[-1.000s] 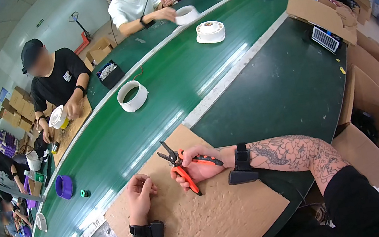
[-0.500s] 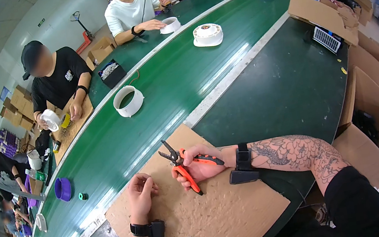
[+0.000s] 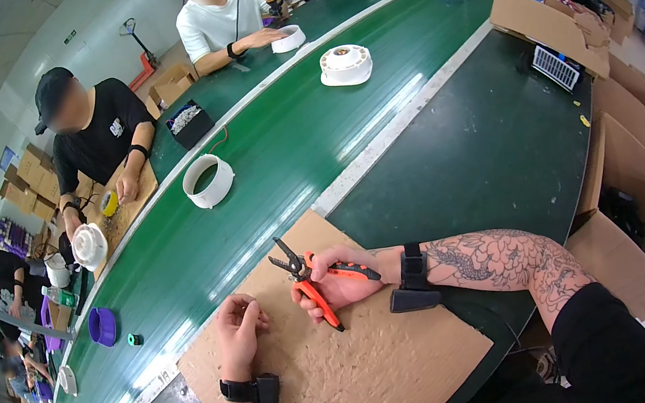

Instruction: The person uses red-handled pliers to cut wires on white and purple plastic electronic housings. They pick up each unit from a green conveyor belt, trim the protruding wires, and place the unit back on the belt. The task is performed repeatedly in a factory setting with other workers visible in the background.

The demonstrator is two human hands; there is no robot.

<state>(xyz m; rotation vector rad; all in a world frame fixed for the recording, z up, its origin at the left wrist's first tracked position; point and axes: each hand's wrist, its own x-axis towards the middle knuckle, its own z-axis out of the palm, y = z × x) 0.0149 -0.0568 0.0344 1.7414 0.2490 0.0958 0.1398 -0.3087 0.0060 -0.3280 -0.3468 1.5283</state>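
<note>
My right hand [image 3: 344, 284] is closed around a pair of wire strippers [image 3: 297, 268] with orange and black handles. Their dark jaws stand apart and point up and away to the left. Beside it, my left hand [image 3: 238, 326] rests with loosely curled fingers, and I see nothing in it. Both hands are over a flat cardboard sheet [image 3: 390, 359], which lies on the dark green table on my side of the conveyor. Each wrist wears a black strap with a small black box.
A green conveyor belt [image 3: 274, 158] crosses ahead, carrying a white ring [image 3: 209, 181], a white round housing [image 3: 346, 65], purple parts [image 3: 102, 327] and a small green spool [image 3: 135, 339]. Co-workers work along its far side. Open cartons [image 3: 628, 212] stand at my right.
The parts on the belt have shifted a little to the left. A co-worker at the far left has lowered and turned a white part. My hands and the wire strippers stay put.
</note>
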